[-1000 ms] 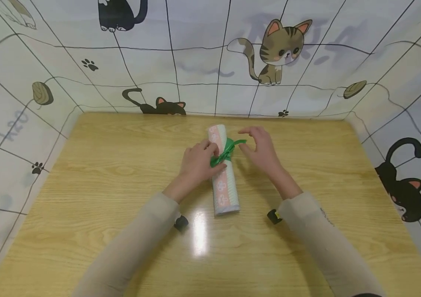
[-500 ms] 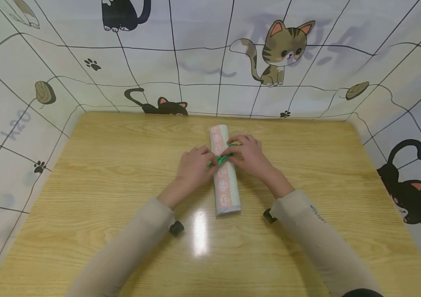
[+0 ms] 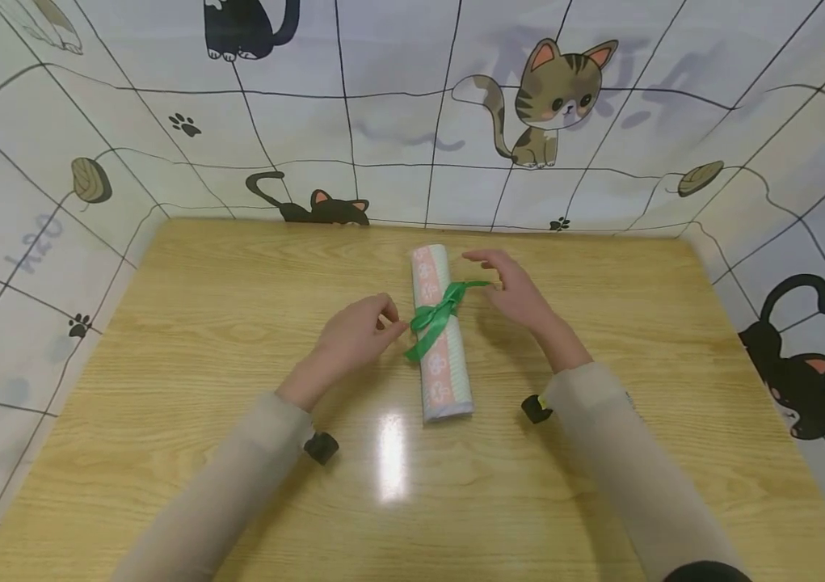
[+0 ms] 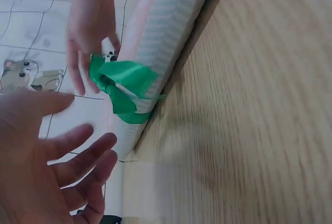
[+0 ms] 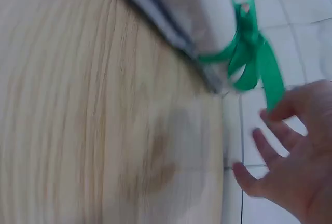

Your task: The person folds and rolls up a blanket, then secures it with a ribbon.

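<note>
A slim rolled cloth [image 3: 438, 364], pink-printed with a pale ribbed side, lies lengthwise on the wooden table [image 3: 237, 275]. Round its middle goes a green ribbon [image 3: 435, 317] tied in a bow, one tail hanging down to the left. Left of the bow is my left hand [image 3: 357, 330]; the left wrist view shows its fingers loosely bent and apart from the ribbon. On the other side, my right hand [image 3: 519, 293] has its thumb and a finger at the end of the other tail. The right wrist view shows that ribbon end [image 5: 270, 76] pinched there.
A white wall covering [image 3: 383, 129] with cat drawings and grid lines stands behind the table's far edge and along both sides. Small black devices sit at both wrists, such as the left one [image 3: 321, 447].
Both hands have moved apart from the knot, the left one outward and off the ribbon, the right one outward to a tail. The bow and its left tail now show more fully.
</note>
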The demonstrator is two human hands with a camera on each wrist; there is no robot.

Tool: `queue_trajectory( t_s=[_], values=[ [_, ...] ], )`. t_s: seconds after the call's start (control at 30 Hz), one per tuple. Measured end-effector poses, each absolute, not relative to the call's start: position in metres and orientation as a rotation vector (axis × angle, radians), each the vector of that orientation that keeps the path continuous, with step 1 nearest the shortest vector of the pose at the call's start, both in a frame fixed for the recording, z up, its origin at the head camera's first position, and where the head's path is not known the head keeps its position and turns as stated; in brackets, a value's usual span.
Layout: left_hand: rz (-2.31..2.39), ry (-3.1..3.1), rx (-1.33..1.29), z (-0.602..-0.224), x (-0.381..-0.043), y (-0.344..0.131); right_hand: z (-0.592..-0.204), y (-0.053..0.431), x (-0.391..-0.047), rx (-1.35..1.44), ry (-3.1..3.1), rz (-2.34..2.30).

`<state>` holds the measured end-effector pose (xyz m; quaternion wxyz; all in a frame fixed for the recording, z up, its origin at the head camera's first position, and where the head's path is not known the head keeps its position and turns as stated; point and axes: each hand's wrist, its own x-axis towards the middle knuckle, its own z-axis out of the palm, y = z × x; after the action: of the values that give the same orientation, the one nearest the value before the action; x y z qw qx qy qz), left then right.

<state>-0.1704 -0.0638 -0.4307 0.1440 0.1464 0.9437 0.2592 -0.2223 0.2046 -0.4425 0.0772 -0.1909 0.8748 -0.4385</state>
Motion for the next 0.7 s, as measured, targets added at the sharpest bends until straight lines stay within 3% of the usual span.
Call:
queue_trajectory(
  t_s=[0.3,0.7],
  values=[
    [0.907,2.670,0.377,-0.448,-0.180,-0.038,-0.455,0.198,-0.223,-0.534,2.616,-1.141],
    [0.927,2.802,0.312,-0.451,-0.189,-0.054,-0.453,0.219,-0.212,-0.471,2.706,-1.114]
  ],
)
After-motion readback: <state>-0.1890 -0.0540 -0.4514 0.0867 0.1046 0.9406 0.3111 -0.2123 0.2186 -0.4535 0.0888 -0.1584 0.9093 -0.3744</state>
